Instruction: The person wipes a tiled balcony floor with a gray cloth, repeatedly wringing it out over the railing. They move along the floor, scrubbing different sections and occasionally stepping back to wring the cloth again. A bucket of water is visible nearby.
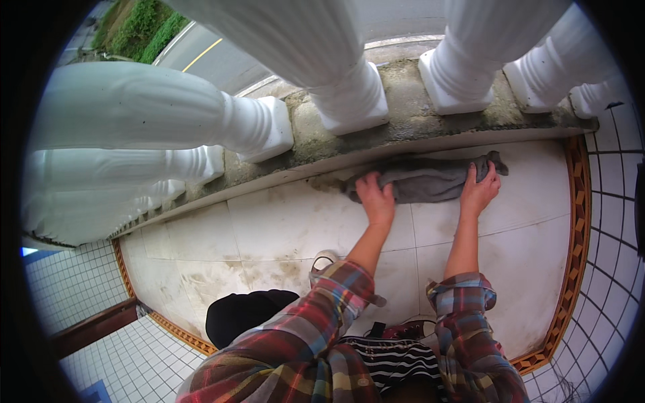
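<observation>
A wet-looking grey cloth [428, 184] lies stretched out on the white tiled floor [282, 221], along the foot of the balustrade's ledge. My left hand [377, 197] grips its left end, beside a brown dirty patch. Near the cloth's right end, my right hand [478, 190] holds the fabric bunched between thumb and fingers, and a short twisted end sticks out past it. Brown smears mark the tiles to the left.
White balusters [347, 95] stand on a stained concrete ledge [408, 111] ahead, with a road beyond. Tiled walls [612, 201] with patterned border strips bound the floor on both sides. My shoes [325, 261] and a black rounded object [247, 312] are close below.
</observation>
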A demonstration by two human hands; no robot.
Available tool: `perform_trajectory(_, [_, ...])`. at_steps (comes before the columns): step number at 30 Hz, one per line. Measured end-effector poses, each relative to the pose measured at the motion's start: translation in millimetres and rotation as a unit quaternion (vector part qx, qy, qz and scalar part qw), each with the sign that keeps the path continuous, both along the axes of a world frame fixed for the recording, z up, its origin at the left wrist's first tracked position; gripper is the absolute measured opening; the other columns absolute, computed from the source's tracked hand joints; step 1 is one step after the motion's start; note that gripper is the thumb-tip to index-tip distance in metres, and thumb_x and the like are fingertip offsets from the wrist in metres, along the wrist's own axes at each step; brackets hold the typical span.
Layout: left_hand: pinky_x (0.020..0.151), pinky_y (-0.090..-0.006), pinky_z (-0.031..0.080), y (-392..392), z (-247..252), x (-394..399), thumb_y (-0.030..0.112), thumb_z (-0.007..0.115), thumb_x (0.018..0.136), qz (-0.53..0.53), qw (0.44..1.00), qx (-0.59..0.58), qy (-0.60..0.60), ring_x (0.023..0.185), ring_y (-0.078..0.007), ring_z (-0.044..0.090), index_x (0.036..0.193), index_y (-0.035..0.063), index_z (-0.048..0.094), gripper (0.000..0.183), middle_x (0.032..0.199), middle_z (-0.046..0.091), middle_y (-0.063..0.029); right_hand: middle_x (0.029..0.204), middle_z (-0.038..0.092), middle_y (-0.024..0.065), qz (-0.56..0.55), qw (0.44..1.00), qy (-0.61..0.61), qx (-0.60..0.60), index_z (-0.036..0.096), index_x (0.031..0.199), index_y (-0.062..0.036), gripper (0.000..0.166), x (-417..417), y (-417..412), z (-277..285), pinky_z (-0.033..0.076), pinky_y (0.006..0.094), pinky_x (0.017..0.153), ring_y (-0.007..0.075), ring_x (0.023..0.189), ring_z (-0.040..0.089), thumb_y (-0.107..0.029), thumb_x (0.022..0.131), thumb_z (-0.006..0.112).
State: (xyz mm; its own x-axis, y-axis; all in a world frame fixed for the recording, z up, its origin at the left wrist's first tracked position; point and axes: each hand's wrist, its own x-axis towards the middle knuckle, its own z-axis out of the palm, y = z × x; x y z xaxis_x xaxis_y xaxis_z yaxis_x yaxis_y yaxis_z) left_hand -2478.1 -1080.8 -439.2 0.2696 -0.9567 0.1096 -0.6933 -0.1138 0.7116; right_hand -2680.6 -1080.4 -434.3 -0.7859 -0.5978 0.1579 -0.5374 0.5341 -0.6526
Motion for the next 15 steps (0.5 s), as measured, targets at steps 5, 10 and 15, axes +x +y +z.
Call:
perform_trajectory(5, [0.088, -0.0412, 0.036, -1, 2, -15, 0.009, 0.067, 0.068, -0.024, 0.991, 0.021, -0.13, 0.105, -0.0379, 0.04, 0.106, 0.0038, 0.05, 0.042, 0.115, 0.044, -0.0189, 0.129, 0.038, 0.0141, 0.156, 0.957, 0.177, 0.167, 0.045, 0.122, -0.0097, 0.056, 73, 14, -49, 0.026, 0.0452, 0.098, 0.0301, 0.117, 0.037, -0.035, 0.075, 0.064])
perform_trajectory(10, [0.09, -0.042, 0.035, 34, -9, 69, 0.005, 0.064, 0.069, 0.047, 0.997, -0.017, 0.051, 0.103, -0.0356, 0.042, 0.102, 0.001, 0.047, 0.037, 0.115, 0.041, -0.0184, 0.117, 0.045, 0.0139, 0.154, 0.98, -0.12, -0.023, 0.05, 0.106, -0.0029, 0.039, 132, 35, -41, 0.033, 0.0437, 0.092, 0.03, 0.107, 0.043, -0.016, 0.073, 0.066])
perform_trajectory(15, [0.088, -0.0418, 0.035, 2, 53, 123, 0.003, 0.057, 0.076, 0.264, 0.949, -0.174, -0.014, 0.101, -0.0353, 0.041, 0.101, -0.0025, 0.044, 0.029, 0.11, 0.041, -0.0177, 0.102, 0.044, 0.0165, 0.198, 0.934, -0.128, -0.267, 0.047, 0.102, 0.0001, 0.039, 220, -15, 49, 0.036, 0.0416, 0.087, 0.0327, 0.096, 0.044, -0.007, 0.069, 0.066])
